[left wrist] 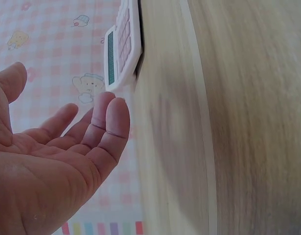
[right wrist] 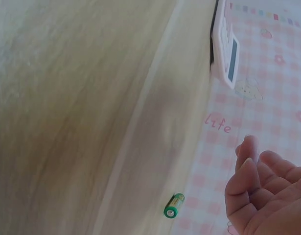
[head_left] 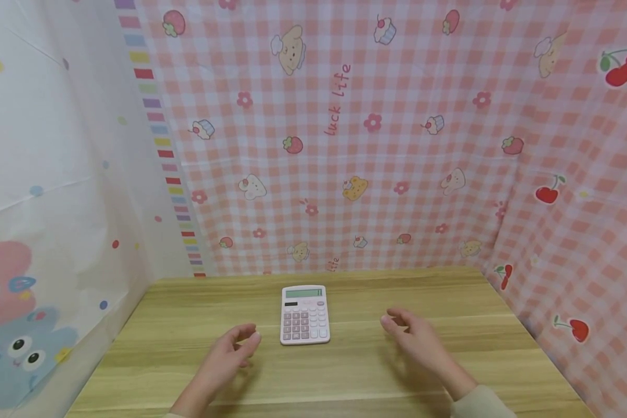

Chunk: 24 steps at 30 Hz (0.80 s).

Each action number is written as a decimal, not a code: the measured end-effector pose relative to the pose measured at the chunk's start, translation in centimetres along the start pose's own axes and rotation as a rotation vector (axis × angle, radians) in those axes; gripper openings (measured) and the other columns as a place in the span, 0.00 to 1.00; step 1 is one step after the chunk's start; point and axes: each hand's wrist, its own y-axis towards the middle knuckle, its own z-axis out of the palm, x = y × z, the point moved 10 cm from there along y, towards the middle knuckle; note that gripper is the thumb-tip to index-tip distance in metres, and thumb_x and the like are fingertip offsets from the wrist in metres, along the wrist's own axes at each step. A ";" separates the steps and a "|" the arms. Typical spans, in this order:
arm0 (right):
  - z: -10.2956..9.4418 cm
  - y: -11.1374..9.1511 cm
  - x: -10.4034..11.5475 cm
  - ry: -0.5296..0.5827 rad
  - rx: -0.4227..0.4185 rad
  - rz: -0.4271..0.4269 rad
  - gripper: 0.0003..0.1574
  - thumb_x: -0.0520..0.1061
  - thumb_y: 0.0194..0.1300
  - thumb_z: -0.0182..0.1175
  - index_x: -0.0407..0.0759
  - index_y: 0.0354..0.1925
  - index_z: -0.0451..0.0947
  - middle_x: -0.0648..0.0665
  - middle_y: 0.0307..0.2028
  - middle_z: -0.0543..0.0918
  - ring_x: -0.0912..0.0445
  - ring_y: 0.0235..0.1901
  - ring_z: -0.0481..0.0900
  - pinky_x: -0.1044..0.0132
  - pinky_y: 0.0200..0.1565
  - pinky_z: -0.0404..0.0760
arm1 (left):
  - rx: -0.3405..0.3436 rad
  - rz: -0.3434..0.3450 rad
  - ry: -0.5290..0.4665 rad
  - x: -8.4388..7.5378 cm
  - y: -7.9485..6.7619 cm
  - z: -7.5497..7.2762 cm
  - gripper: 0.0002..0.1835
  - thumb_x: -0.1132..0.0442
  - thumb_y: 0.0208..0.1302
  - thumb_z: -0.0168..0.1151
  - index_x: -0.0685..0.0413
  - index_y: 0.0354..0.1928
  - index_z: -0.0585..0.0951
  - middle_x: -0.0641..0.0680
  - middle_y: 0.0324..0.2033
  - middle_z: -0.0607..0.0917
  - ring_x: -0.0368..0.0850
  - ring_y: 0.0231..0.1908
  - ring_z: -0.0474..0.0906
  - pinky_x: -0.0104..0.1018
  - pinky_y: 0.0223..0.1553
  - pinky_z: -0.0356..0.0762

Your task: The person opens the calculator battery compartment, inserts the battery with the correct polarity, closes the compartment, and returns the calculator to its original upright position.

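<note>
A pale pink calculator (head_left: 305,314) lies face up on the wooden table, its grey-green display at the far end. To its left, my left hand (head_left: 224,355) hovers with loosely bent fingers and holds nothing; in the left wrist view the palm shows bare. My right hand (head_left: 419,342) floats over the table on the calculator's right, fingers relaxed and free of any object. A small green and gold battery (right wrist: 174,205) lies on the table near the right hand in the right wrist view; I cannot make it out in the head view.
The wood-grain tabletop (head_left: 355,377) runs back to a pink checked cloth (head_left: 334,220) hanging behind it. A white cloth (head_left: 73,191) with cartoon figures hangs at the left, and cherry-printed checked cloth (head_left: 595,244) encloses the right side.
</note>
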 end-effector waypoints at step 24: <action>3.1 0.6 1.0 0.062 0.071 0.000 0.39 0.73 0.67 0.52 0.49 0.62 0.75 0.47 0.50 0.85 0.52 0.46 0.84 0.55 0.47 0.84 | 0.027 0.000 -0.003 -0.5 1.5 2.1 0.40 0.36 0.60 0.63 0.56 0.66 0.73 0.60 0.62 0.78 0.49 0.42 0.83 0.40 0.38 0.84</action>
